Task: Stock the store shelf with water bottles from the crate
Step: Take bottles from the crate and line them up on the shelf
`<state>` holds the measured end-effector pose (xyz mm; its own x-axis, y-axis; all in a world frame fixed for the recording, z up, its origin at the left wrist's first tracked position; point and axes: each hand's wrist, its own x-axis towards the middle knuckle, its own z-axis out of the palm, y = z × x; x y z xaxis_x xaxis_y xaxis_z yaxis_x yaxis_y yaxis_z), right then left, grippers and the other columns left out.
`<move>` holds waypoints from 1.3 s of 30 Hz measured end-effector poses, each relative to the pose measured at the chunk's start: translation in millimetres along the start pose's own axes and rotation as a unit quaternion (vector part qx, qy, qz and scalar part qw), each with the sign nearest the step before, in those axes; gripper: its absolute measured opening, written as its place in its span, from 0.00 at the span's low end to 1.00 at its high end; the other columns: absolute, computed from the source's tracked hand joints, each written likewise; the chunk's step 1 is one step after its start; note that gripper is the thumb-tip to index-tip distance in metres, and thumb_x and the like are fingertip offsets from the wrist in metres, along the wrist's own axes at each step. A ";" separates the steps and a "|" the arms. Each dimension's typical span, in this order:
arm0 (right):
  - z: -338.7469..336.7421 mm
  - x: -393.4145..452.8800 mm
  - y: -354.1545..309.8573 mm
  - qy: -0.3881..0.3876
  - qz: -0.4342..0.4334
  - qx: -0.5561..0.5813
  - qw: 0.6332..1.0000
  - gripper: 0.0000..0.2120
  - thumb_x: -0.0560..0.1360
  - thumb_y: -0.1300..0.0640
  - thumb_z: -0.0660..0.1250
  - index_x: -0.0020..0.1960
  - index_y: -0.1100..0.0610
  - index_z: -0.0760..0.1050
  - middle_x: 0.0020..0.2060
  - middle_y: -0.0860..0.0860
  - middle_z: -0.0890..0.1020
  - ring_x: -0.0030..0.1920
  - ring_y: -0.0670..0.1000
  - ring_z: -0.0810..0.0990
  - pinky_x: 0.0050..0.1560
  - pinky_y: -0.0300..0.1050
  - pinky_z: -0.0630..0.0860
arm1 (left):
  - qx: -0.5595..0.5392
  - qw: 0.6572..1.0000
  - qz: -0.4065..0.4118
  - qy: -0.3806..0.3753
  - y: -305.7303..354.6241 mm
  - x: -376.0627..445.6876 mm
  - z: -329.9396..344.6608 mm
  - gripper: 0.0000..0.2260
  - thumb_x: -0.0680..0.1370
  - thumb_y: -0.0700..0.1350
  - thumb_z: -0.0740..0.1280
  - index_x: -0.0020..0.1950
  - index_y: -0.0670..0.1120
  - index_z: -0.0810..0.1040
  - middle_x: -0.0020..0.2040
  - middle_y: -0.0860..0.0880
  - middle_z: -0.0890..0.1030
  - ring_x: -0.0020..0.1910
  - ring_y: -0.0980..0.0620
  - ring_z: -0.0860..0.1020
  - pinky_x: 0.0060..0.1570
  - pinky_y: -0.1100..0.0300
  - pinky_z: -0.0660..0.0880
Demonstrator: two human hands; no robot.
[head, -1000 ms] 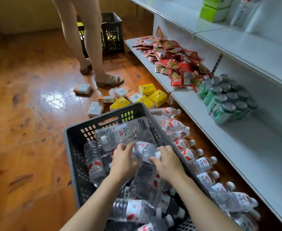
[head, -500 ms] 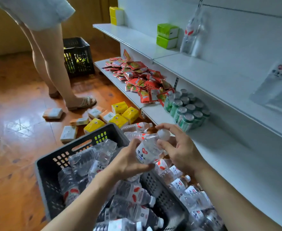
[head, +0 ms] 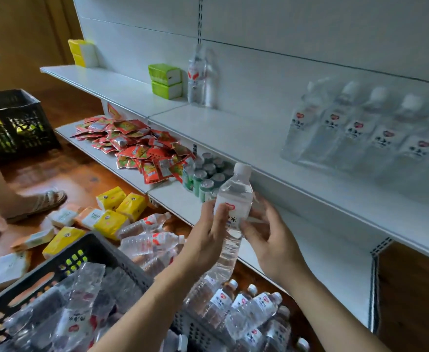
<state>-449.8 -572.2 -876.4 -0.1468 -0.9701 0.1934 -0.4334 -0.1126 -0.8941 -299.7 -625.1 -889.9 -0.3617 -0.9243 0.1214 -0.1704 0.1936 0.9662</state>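
Both hands hold one water bottle [head: 230,212] upright in front of the edge of the middle shelf [head: 297,191], its white cap level with that edge. The left hand [head: 208,237] wraps the labelled part from the left, thumb across the label; the right hand [head: 266,237] cups the other side, fingers curled behind the bottle. Half a second ago the same bottle lay tilted, low over the crate rim, with the right fingers at its cap; now it stands higher and nearly vertical, clear of the crate.

The dark plastic crate [head: 89,252] sits at lower left, with many bottles lying in it. More bottles [head: 246,308] lie on the wooden floor between the crate and the bottom shelf. On the middle shelf, to the right, a row of stocked bottles [head: 360,133] stands with labels facing out; it is blurred, so the count is unsure, perhaps five or six. Further back on that shelf stand a lone bottle [head: 198,74] and two stacked green packs [head: 166,81].

The bottom shelf carries a heap of red sachets [head: 137,146] and a cluster of green cans [head: 203,176]. Yellow and white packets [head: 112,219] lie scattered on the floor, near another person's sandalled foot [head: 41,201]. The view has swung upward since then.
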 end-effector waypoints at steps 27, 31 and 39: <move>-142.0 138.7 79.2 0.278 0.011 -0.139 0.951 0.39 0.77 0.53 0.71 0.77 0.40 0.50 0.70 0.47 0.75 0.67 0.49 0.76 0.66 0.54 0.74 | 0.087 0.990 0.109 -0.032 60.4 211.1 129.8 0.21 0.84 0.51 0.59 0.77 0.57 0.64 0.79 0.50 0.60 0.77 0.53 0.61 0.66 0.67 0.55; -146.5 163.0 90.1 0.294 0.011 -0.168 0.941 0.39 0.78 0.53 0.70 0.80 0.46 0.50 0.73 0.50 0.71 0.70 0.53 0.73 0.67 0.49 0.72 | 0.128 0.986 0.098 -0.051 39.9 230.2 141.6 0.25 0.84 0.53 0.58 0.80 0.58 0.54 0.82 0.52 0.50 0.80 0.55 0.54 0.65 0.66 0.54; -147.2 188.6 104.4 0.310 0.012 -0.219 0.925 0.37 0.80 0.55 0.67 0.81 0.52 0.50 0.76 0.53 0.65 0.70 0.58 0.71 0.63 0.49 0.70 | 0.212 0.968 0.129 -0.030 11.7 234.0 148.8 0.22 0.84 0.58 0.53 0.77 0.69 0.53 0.81 0.63 0.45 0.76 0.54 0.66 0.65 0.51 0.71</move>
<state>-653.6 -735.3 -873.9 -0.5843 -0.6457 0.4916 -0.7221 0.1372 -0.6780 -522.8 -790.1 -884.0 -0.4922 -0.8091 0.3209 -0.4240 0.5449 0.7234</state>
